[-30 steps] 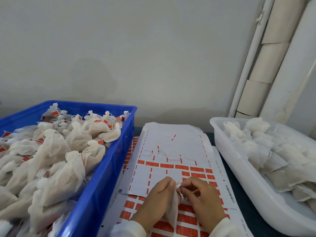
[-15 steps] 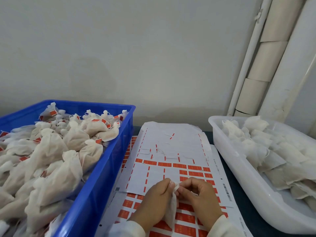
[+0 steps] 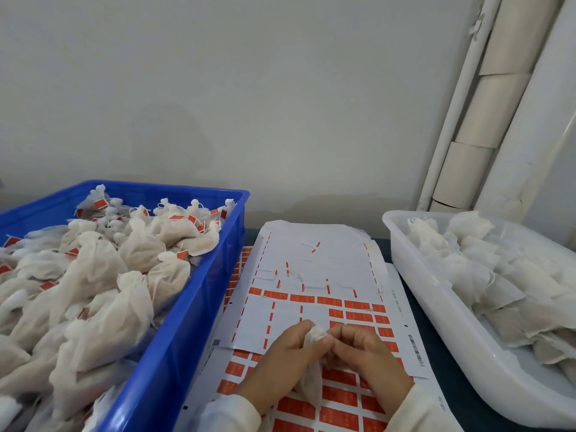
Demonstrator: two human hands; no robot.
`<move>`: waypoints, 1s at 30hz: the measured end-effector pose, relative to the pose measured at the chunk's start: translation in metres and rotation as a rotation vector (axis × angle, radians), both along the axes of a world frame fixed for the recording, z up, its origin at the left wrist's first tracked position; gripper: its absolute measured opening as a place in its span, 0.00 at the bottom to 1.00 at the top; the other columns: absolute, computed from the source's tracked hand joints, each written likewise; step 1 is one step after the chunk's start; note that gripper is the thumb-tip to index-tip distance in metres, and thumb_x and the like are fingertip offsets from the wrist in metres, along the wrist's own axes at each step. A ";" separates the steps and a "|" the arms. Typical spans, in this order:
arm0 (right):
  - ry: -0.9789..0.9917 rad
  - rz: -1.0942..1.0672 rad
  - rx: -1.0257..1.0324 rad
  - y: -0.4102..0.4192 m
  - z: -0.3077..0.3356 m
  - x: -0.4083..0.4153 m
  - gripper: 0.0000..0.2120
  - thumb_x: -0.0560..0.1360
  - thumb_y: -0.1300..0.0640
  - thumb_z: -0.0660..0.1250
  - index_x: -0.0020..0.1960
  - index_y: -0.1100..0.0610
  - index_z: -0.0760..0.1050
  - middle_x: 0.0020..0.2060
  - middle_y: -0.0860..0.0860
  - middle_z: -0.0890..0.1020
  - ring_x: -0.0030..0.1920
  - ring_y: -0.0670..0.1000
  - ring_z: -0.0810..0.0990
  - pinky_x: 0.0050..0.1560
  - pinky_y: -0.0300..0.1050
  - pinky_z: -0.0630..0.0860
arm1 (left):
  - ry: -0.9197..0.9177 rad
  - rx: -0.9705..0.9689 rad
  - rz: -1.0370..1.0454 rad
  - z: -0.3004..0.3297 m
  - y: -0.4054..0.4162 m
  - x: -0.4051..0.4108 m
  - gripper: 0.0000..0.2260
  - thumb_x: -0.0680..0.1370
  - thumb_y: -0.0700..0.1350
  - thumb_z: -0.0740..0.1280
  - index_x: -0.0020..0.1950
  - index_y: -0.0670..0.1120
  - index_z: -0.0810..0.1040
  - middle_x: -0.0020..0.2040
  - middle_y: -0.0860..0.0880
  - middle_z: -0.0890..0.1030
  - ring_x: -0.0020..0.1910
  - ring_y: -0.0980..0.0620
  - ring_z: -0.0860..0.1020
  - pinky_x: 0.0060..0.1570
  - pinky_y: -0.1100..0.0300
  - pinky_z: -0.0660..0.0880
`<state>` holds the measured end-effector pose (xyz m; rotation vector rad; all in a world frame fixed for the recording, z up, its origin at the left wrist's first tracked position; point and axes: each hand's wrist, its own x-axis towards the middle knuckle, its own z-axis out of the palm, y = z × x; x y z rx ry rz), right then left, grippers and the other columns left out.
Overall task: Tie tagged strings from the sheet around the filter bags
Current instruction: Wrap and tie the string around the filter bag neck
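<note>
Two hands meet low in the middle of the frame, both clamped on one white filter bag (image 3: 311, 378). The left hand (image 3: 288, 360) grips the bag's gathered neck from the left, its fingers curled around it; the right hand (image 3: 364, 353) pinches the same neck from the right, fingertips pressed together against the left hand's. The bag's long axis runs roughly up and down the frame: its bunched top pokes up between the fingers, pointing toward the wall, and its body hangs down between the wrists toward the lower edge. Any string at the neck is too fine to make out, and the fingers hide the exact wrap.

Under the hands lies the sheet (image 3: 314, 263) of orange tags, overlapping another one; its upper part is mostly stripped to white, its lower part full of orange rectangles. The print on the tags is unreadable. At left, a blue crate (image 3: 193, 322) holds tied bags with orange tags, cut off by the frame's left and bottom edges. At right, a white tub (image 3: 436, 310) holds flat untied bags, cut off at the right edge. The dark surface (image 3: 442, 363) shows between sheet and tub.
</note>
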<state>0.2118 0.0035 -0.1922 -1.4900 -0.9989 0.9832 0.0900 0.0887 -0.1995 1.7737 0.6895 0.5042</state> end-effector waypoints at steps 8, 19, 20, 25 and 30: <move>-0.106 0.004 0.050 0.000 0.003 -0.003 0.09 0.78 0.63 0.61 0.41 0.60 0.77 0.32 0.49 0.81 0.36 0.48 0.81 0.44 0.38 0.78 | -0.046 -0.107 0.052 -0.004 0.002 0.003 0.07 0.80 0.52 0.58 0.45 0.54 0.74 0.43 0.56 0.79 0.46 0.58 0.78 0.42 0.70 0.72; -0.074 -0.029 0.138 -0.003 0.002 -0.005 0.09 0.76 0.67 0.61 0.39 0.64 0.75 0.29 0.53 0.80 0.32 0.48 0.80 0.39 0.37 0.78 | -0.057 -0.156 -0.001 -0.002 0.003 0.003 0.10 0.80 0.49 0.57 0.41 0.51 0.75 0.37 0.55 0.78 0.41 0.58 0.77 0.42 0.69 0.72; -0.075 -0.038 0.139 -0.003 0.002 -0.004 0.08 0.76 0.67 0.61 0.39 0.65 0.75 0.30 0.54 0.80 0.32 0.48 0.80 0.39 0.38 0.78 | -0.056 -0.144 -0.003 -0.003 0.002 0.002 0.10 0.80 0.50 0.57 0.42 0.52 0.74 0.39 0.55 0.78 0.42 0.58 0.78 0.42 0.70 0.72; -0.173 -0.093 0.152 -0.002 -0.002 -0.003 0.07 0.77 0.65 0.62 0.41 0.66 0.75 0.30 0.53 0.79 0.31 0.47 0.79 0.39 0.37 0.77 | -0.055 -0.107 0.002 -0.003 0.002 0.000 0.10 0.80 0.53 0.55 0.45 0.54 0.74 0.42 0.57 0.79 0.46 0.58 0.78 0.46 0.69 0.73; -0.204 -0.097 0.104 -0.002 -0.004 -0.001 0.08 0.75 0.63 0.64 0.38 0.60 0.78 0.30 0.50 0.82 0.33 0.48 0.81 0.40 0.35 0.77 | -0.020 -0.036 0.031 -0.003 0.000 -0.001 0.11 0.81 0.54 0.53 0.43 0.55 0.71 0.41 0.59 0.77 0.44 0.60 0.77 0.41 0.71 0.71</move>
